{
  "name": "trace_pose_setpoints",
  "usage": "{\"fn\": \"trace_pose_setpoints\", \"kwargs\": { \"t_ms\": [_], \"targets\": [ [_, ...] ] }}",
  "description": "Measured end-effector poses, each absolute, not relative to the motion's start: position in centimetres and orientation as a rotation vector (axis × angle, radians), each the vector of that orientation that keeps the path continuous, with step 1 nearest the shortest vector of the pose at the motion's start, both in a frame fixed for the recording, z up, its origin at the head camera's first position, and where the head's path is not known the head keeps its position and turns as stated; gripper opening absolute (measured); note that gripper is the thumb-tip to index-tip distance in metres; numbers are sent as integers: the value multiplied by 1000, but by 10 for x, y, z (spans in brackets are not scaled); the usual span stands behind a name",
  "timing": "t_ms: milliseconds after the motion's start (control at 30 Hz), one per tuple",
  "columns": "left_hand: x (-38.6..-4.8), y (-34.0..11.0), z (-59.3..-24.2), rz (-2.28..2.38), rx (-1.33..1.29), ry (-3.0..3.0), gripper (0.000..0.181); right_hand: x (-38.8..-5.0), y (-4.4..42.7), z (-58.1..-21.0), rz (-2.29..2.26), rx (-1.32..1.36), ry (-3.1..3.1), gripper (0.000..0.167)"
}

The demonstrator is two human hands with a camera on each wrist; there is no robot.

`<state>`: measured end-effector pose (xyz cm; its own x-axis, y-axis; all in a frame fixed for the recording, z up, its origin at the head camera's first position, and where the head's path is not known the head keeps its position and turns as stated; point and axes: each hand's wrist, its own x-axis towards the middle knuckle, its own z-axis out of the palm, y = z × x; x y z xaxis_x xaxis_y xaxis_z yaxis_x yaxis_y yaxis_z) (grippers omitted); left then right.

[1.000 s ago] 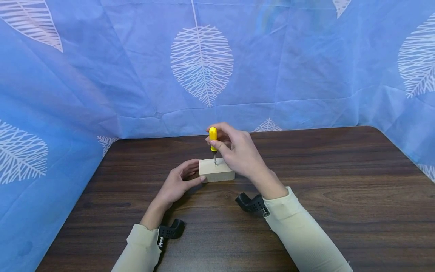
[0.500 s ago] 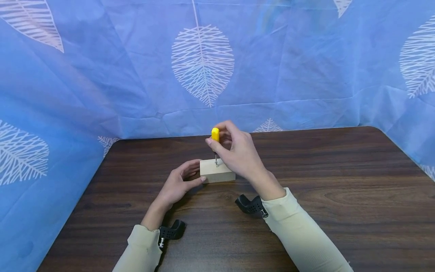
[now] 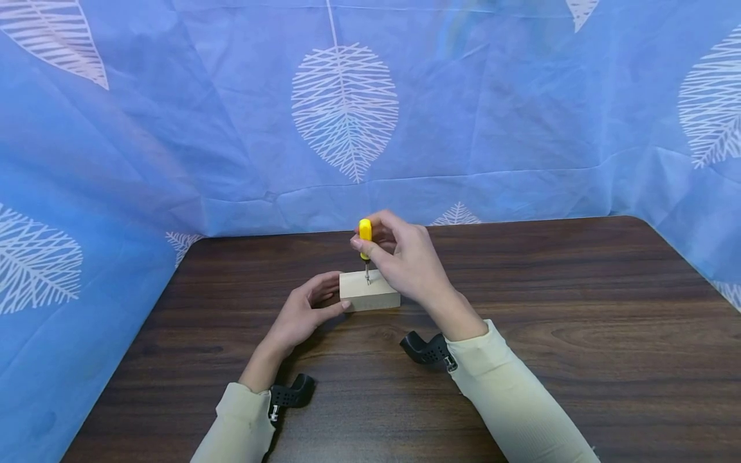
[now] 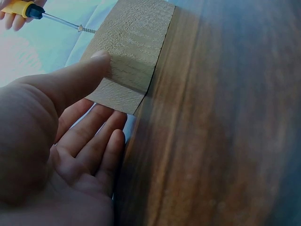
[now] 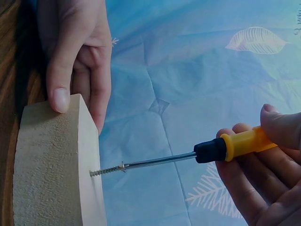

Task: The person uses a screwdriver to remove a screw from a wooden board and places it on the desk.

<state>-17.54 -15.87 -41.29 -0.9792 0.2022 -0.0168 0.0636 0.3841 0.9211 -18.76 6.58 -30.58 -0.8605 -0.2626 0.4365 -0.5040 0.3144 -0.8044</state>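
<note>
The right hand (image 3: 410,262) shifts its pinch on the screwdriver (image 3: 365,229); below it the screw (image 5: 107,171) stands proud of the wooden block (image 3: 370,301), which the left hand (image 3: 300,315) grips on the counter (image 3: 550,283): turning seems unfinished.

The right hand (image 3: 408,262) hides a corner of the pale, brick-shaped wooden block (image 3: 370,300). The left wrist view cuts off the yellow-handled metal screwdriver (image 4: 35,11).

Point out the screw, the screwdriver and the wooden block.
Screw (image 5: 107,170): right wrist view, middle of its threaded shank.
Screwdriver (image 5: 210,150): right wrist view, black collar below the yellow handle.
Wooden block (image 3: 372,301): head view, long side facing the person.
</note>
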Motion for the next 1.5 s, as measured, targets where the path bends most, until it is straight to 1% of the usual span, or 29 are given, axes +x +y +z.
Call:
{"fn": "trace_pose_setpoints", "kwargs": {
  "t_ms": [333, 567, 800, 1167, 1500],
  "targets": [
    [-175, -158, -413, 1651, 222, 2519, 60, -189, 66, -306, 1529, 673, -2386, 17],
    [-176, -158, -413, 1663, 250, 2511, 59, -191, 68, -309, 1481, 675, -2380, 15],
    [-176, -158, -413, 1669, 258, 2506, 59, -191, 69, -310, 1451, 656, -2373, 18],
    [-176, -159, -414, 1665, 256, 2506, 59, -190, 68, -309, 1482, 707, -2363, 13],
    [-174, -158, -412, 1661, 249, 2506, 59, -190, 70, -308, 1433, 748, -2379, 21]
  ]
}}
